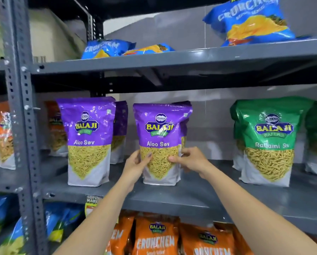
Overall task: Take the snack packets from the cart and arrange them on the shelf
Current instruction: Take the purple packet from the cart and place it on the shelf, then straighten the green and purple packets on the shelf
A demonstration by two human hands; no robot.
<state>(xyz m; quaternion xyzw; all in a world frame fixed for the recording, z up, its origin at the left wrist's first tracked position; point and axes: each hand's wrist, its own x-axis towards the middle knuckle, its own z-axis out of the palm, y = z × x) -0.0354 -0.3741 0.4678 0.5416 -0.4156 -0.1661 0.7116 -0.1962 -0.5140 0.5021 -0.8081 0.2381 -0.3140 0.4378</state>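
A purple Aloo Sev packet (pixel 160 129) stands upright on the middle grey shelf (pixel 209 196), with another purple packet close behind it. My left hand (pixel 135 166) grips its lower left side and my right hand (pixel 189 159) grips its lower right side. To the left stands a second purple Aloo Sev packet (pixel 88 140), also with one behind it. The cart is out of view.
Green Ratlami Sev packets (pixel 268 140) stand at the right of the same shelf. Blue Crunchem bags (pixel 251 21) lie on the shelf above, orange Crunchem bags (pixel 155 236) fill the shelf below. A slotted grey upright (pixel 23 126) divides off the left bay with orange packets (pixel 5 135).
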